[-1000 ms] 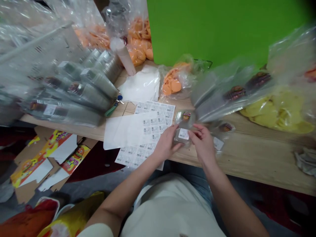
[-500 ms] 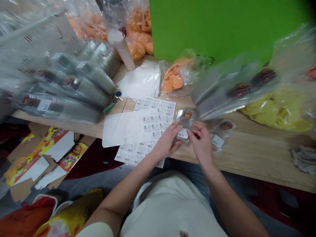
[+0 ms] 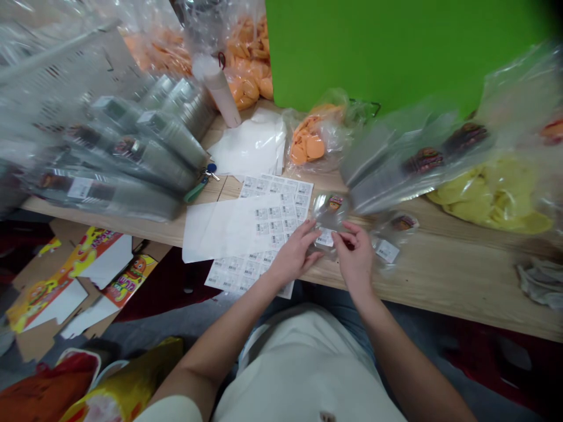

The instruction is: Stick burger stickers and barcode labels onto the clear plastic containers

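Observation:
A small clear plastic packet (image 3: 328, 225) with a white barcode sticker and a round printed picture lies at the wooden table's (image 3: 440, 281) front edge. My left hand (image 3: 295, 253) grips the packet's left side, thumb on top near the sticker. My right hand (image 3: 357, 255) pinches its right side with curled fingers. Sheets of small barcode stickers (image 3: 268, 225) lie just left of my hands. A second stickered clear packet (image 3: 389, 234) rests to the right of my right hand.
Stacks of clear packets in plastic (image 3: 127, 152) fill the left. Bags of orange discs (image 3: 250, 70), (image 3: 310, 143) stand behind, a bag of yellow discs (image 3: 497, 193) at right. A green board (image 3: 373, 47) rises at the back. Keys (image 3: 204, 179) lie by the sheets. Printed cartons (image 3: 79, 275) lie on the floor.
Both hands and the packet shifted slightly up and left over the table edge. The right hand's fingers closed closer onto the sticker area.

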Demonstrator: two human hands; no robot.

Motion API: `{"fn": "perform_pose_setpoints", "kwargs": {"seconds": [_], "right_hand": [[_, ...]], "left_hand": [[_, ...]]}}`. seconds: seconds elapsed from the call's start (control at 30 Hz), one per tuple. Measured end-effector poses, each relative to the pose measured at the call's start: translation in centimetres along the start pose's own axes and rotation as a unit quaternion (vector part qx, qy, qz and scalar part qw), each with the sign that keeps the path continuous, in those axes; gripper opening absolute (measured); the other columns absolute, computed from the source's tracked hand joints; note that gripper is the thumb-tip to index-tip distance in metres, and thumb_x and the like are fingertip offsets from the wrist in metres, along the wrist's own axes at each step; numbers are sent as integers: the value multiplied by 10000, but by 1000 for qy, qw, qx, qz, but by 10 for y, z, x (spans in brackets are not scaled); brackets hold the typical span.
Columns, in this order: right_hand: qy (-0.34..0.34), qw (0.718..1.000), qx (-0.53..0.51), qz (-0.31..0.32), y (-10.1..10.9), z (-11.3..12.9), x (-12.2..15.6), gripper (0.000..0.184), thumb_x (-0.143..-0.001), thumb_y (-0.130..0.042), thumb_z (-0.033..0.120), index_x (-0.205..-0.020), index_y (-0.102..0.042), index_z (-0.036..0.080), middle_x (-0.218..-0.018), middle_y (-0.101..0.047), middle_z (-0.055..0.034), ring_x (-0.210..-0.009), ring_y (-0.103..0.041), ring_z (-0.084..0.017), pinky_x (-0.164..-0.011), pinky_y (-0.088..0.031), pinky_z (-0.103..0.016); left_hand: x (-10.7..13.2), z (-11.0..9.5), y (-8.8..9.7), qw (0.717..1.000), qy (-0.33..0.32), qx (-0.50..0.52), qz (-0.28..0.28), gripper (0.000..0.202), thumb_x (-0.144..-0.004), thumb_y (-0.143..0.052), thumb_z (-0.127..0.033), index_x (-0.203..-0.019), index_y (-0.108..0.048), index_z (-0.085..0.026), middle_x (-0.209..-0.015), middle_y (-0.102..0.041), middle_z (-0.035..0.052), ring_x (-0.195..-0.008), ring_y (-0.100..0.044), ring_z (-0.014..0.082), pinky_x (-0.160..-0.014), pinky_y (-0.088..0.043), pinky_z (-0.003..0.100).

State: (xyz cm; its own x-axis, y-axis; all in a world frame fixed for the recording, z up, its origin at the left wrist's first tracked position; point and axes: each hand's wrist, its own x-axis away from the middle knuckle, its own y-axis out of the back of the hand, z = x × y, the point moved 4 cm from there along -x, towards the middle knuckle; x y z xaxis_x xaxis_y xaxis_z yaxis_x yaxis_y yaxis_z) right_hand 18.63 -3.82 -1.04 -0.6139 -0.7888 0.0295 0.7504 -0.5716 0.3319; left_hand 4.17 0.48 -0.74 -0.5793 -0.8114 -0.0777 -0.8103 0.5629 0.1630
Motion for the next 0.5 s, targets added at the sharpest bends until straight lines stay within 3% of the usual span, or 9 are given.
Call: {"fn": "perform_pose_setpoints", "kwargs": {"seconds": [0.1,0.2,0.37,0.43,0.5], "right_hand": [[25,999,29,-5,-1,1,3,344,-771,-586,336,-1068,-544,168,-818,-653,-57,-707,-601,-160,-690,-484,-329],[97,988,117,-8,-2,6,7,335,-809,-542,340,-1100,-541,175,-826,-649,-65,-745,-583,-183,-722,-476,-364],[232,923,298,-73,15,19,13,506,-801,-555,396,-1229,-479,138,-1132,-541,-167,-1098,-465,-275,-934,-379,-466],[271,900,338,-42,17,20,14,583,-809,-540,423,-1297,-409,132,-1253,-464,-181,-1198,-391,-287,-971,-354,-464],[314,868,382,56,9,17,15,600,-835,-496,429,-1352,-343,166,-1369,-369,-162,-1284,-293,-304,-985,-337,-478]], "left_hand": [[-1,-2,-1,1000,3,-28,13,333,-776,-573,-177,-1104,-574,-237,-1418,-338,71,-1351,-229,216,-1126,-126,418],[-2,-2,0,998,-9,-61,20,332,-785,-564,-186,-1113,-585,-230,-1411,-342,80,-1346,-238,228,-1124,-153,408],[-4,3,1,987,-47,-147,36,355,-788,-577,-233,-1141,-555,-212,-1387,-358,103,-1315,-298,257,-1087,-259,436],[-4,6,-1,975,-81,-201,52,362,-808,-552,-249,-1164,-521,-190,-1385,-342,132,-1315,-295,258,-1074,-287,442],[-4,7,-1,969,-102,-220,51,402,-815,-537,-237,-1207,-469,-179,-1378,-340,147,-1316,-291,254,-1076,-288,438]]}}
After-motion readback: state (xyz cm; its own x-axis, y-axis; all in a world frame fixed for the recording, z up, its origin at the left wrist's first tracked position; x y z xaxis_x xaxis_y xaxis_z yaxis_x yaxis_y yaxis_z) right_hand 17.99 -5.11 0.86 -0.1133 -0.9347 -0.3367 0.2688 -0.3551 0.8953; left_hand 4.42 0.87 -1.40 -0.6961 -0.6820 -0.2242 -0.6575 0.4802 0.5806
